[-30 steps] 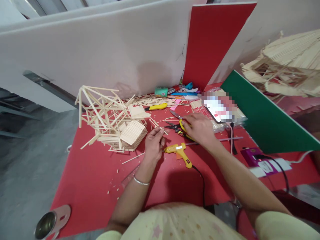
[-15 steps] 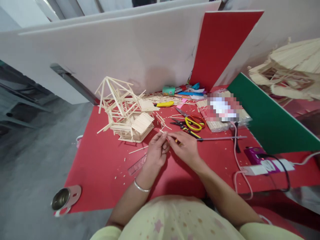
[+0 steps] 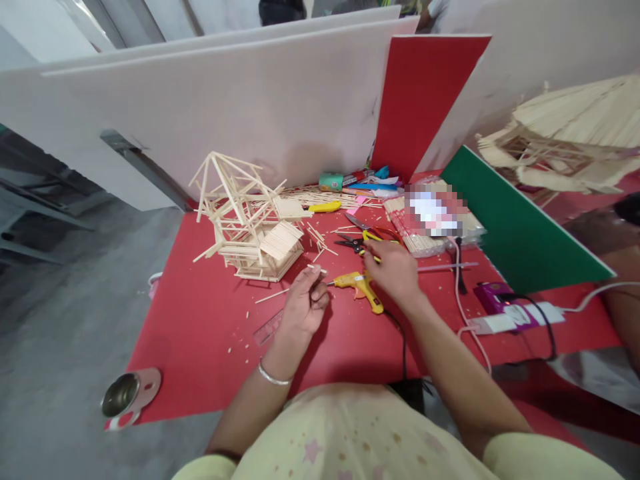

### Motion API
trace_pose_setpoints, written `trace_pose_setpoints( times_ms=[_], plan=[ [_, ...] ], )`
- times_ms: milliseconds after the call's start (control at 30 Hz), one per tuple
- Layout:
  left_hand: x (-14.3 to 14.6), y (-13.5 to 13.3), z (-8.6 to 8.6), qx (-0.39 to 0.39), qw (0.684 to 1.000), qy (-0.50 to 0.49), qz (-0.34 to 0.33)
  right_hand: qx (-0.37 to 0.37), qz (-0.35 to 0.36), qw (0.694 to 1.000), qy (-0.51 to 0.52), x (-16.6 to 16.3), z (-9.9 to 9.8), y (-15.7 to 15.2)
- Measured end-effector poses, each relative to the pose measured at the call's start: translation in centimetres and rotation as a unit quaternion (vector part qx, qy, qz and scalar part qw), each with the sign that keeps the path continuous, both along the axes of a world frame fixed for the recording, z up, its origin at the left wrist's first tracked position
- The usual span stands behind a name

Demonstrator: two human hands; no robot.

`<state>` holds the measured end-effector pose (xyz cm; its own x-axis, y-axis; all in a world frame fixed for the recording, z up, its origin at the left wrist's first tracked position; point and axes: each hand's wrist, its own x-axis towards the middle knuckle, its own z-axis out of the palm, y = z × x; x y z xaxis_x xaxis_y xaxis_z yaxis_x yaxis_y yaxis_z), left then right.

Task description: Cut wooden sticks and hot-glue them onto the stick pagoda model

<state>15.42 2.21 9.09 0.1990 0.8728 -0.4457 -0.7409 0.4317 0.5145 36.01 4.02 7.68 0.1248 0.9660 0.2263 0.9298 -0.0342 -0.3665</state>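
My left hand (image 3: 306, 303) pinches a short piece of thin wooden stick (image 3: 318, 269) between thumb and fingertips above the red table. My right hand (image 3: 394, 272) is curled over the handles of black-jawed pliers (image 3: 351, 243), covering most of them. Yellow-handled scissors (image 3: 356, 221) lie right behind, partly overlapping the pliers. Between my hands a yellow glue gun (image 3: 361, 283) lies on the table, its nozzle toward my left hand. To the left stands a stick-built model house (image 3: 260, 233) with an open roof frame.
Loose sticks (image 3: 320, 197), a yellow cutter knife (image 3: 325, 207) and a green roll (image 3: 331, 181) lie at the back. A clear ruler (image 3: 267, 330) is near my left wrist. A metal mug (image 3: 121, 395) stands at the front-left corner; a power strip (image 3: 520, 317) and cables lie right.
My hands have come apart. My right hand moved right and up onto the pliers, and the glue gun now shows on the table between them. My left hand keeps the stick piece.
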Motion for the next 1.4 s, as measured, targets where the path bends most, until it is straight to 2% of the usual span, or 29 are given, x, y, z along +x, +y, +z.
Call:
trace_pose_setpoints(
  times_ms=[67, 100, 167, 267, 367, 433, 500, 567, 600, 700, 800, 1100, 1267, 1400],
  plan=[
    [0.2, 0.1, 0.1, -0.001, 1.0, -0.009, -0.003, -0.08, -0.057, 0.992, -0.075, 2.2, -0.3, 2.8],
    [0.4, 0.2, 0.2, 0.002, 1.0, -0.013, -0.006, -0.145, -0.064, 0.983, -0.094, 3.2, -0.4, 4.2],
    [0.6, 0.5, 0.4, 0.01, 1.0, -0.02, -0.013, -0.197, -0.054, 0.974, -0.096, 4.7, -0.8, 6.7],
    [0.7, 1.0, 0.6, 0.022, 0.999, -0.025, -0.019, -0.218, -0.017, 0.972, -0.083, 6.0, -1.5, 9.3],
    [0.8, 1.7, 0.3, 0.023, 0.999, -0.031, -0.026, -0.206, 0.002, 0.976, -0.071, 6.3, -1.9, 10.0],
    [0.8, 2.2, 0.0, 0.017, 0.999, -0.035, -0.027, -0.179, 0.001, 0.981, -0.067, 6.0, -1.9, 9.3],
    [0.9, 2.7, -0.4, 0.011, 0.999, -0.044, -0.026, -0.121, 0.012, 0.991, -0.049, 5.3, -1.7, 7.6],
    [1.1, 3.1, -0.7, 0.007, 0.998, -0.053, -0.029, -0.021, 0.055, 0.998, 0.008, 4.2, -1.1, 5.2],
    [1.2, 3.3, -0.8, 0.006, 0.998, -0.056, -0.031, 0.005, 0.083, 0.996, 0.036, 3.5, -0.8, 3.8],
    [1.6, 3.8, -1.1, 0.017, 0.997, -0.066, -0.038, 0.012, 0.156, 0.986, 0.063, 1.4, 0.5, 0.0],
    [2.0, 4.2, -1.2, 0.029, 0.996, -0.069, -0.045, -0.017, 0.176, 0.982, 0.069, 0.0, 1.3, -1.8],
    [3.0, 5.9, -0.3, 0.031, 0.998, -0.049, -0.038, -0.032, 0.14, 0.989, 0.015, 0.1, 1.5, -0.7],
    [3.7, 6.6, -0.6, 0.034, 0.998, -0.03, -0.052, -0.028, 0.127, 0.991, -0.011, 0.8, 1.1, -0.6],
    [4.2, 7.2, -0.9, 0.033, 0.997, -0.017, -0.067, -0.025, 0.12, 0.992, 0.021, 1.0, 0.6, -0.5]
  ],
)
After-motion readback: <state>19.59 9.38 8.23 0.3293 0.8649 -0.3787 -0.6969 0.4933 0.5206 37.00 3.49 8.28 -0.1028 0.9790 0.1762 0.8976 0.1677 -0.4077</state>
